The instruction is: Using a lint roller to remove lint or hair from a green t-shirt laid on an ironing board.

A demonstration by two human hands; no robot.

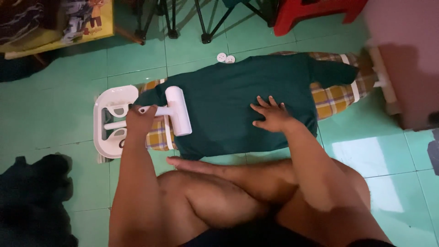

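A dark green shirt [238,100] lies spread over a low ironing board with a plaid yellow cover [336,98] on the floor. My left hand [139,116] grips the handle of a white lint roller [177,110], whose roll rests on the shirt's left end. My right hand [272,114] lies flat on the shirt's middle, fingers spread. My crossed bare legs [219,192] are just in front of the board.
The board's white end rack [109,103] sticks out to the left. Two small white round objects [225,58] sit beyond the shirt. Dark clothes [32,196] are heaped at lower left. Chair legs, a red stool [315,9] and a pink wall [402,45] stand behind and at right.
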